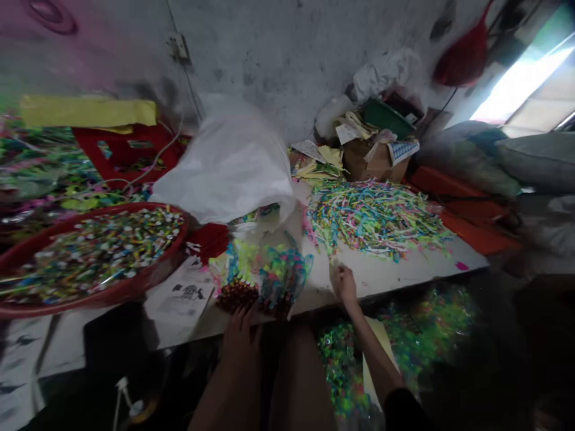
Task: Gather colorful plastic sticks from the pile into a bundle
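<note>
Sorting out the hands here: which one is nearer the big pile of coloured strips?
Right. The right hand sits just below the pile of coloured strips; the left hand is farther off, by the clear bag.

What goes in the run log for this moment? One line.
left hand on clear bag | right hand on table by strip pile | red basin left

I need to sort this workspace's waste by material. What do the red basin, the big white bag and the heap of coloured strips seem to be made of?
Red basin: likely moulded plastic, with a smooth, slightly glossy rim.
White bag: thin plastic film by its look, translucent, crumpled and softly shiny.
Coloured strips: probably paper or thin plastic; they look matte and curled, but the picture is too blurred to settle it.
</note>
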{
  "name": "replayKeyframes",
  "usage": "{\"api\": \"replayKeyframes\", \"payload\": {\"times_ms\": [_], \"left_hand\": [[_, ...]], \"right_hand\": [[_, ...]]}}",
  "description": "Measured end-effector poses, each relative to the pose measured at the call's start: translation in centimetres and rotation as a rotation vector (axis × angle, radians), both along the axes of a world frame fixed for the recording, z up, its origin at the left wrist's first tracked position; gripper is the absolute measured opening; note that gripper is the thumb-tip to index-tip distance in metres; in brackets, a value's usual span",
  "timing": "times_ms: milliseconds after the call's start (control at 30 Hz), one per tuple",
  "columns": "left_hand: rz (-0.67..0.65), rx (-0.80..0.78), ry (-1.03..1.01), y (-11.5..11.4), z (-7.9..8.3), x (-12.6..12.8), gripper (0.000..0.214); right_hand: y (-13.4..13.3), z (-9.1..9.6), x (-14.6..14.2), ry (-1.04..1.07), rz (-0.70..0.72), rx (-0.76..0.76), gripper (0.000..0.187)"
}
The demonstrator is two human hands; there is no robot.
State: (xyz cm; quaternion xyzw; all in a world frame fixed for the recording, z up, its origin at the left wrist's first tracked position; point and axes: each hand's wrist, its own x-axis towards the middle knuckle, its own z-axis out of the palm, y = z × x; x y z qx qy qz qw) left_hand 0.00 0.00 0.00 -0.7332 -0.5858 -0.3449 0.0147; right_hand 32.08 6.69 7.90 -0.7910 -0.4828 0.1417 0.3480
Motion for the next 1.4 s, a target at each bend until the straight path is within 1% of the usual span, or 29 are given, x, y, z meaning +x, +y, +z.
{"api": "replayKeyframes", "payload": {"times_ms": [100,200,267,367,467,533,600,700,800,833,900,967,1033,1100,1200,1300,1400], "left_hand": [[0.030,-0.018,0.017,-0.1,-0.4,0.6,0.045],[0.011,-0.047,0.038,-0.7,0.1,1.1,0.050],[0.002,-0.060,0.044,-1.2,0.5,1.5,0.052],[0.032,-0.051,0.053,-2.2,0.8,2.3,0.049],[0.008,-0.008,0.056,-3.4,0.9,3.2,0.041],[-0.041,0.004,0.051,-4.1,0.9,3.9,0.038],[-0.077,-0.015,0.053,-4.6,1.0,4.7,0.036],[-0.105,-0.072,0.066,-5.2,1.3,5.7,0.039],[-0.133,-0.113,0.075,-5.3,1.8,6.4,0.045],[-0.134,-0.125,0.075,-5.3,2.0,6.6,0.046],[-0.125,-0.158,0.074,-5.3,2.3,6.7,0.049],[-0.112,-0.198,0.073,-5.0,2.5,6.6,0.050],[-0.115,-0.237,0.079,-4.8,2.8,6.4,0.049],[-0.128,-0.269,0.089,-4.5,3.1,6.2,0.048],[-0.157,-0.312,0.113,-4.3,3.4,5.8,0.052],[-0.172,-0.382,0.115,-4.3,3.6,5.7,0.055],[-0.186,-0.429,0.074,-4.3,3.6,5.7,0.054]], "right_hand": [[2.7,0.9,-0.4,-0.061,-0.008,-0.026,0.043],[4.6,1.3,-1.2,-0.077,0.034,-0.046,0.050],[5.6,1.5,-1.5,-0.042,0.044,-0.054,0.048],[6.6,1.7,-1.2,0.037,0.069,-0.074,0.040],[6.6,2.2,-0.3,0.157,0.146,-0.107,0.027],[5.7,2.5,0.0,0.239,0.194,-0.118,0.020],[4.0,2.8,-0.3,0.388,0.235,-0.064,0.018],[-0.1,3.2,-1.7,0.668,0.255,0.090,0.029],[-4.5,3.7,-4.0,0.788,0.234,0.170,0.037],[-5.7,3.9,-4.9,0.814,0.246,0.167,0.036],[-7.5,4.2,-6.6,0.861,0.309,0.113,0.034],[-8.2,4.2,-8.1,0.884,0.388,0.030,0.038],[-8.1,3.8,-9.4,0.865,0.447,-0.043,0.043],[-7.6,3.1,-10.3,0.790,0.476,-0.082,0.040],[-6.7,2.0,-11.2,0.542,0.504,-0.094,0.031],[-6.3,1.4,-11.7,0.290,0.548,-0.104,0.027],[-6.4,1.4,-11.9,0.178,0.575,-0.130,0.026]]}}
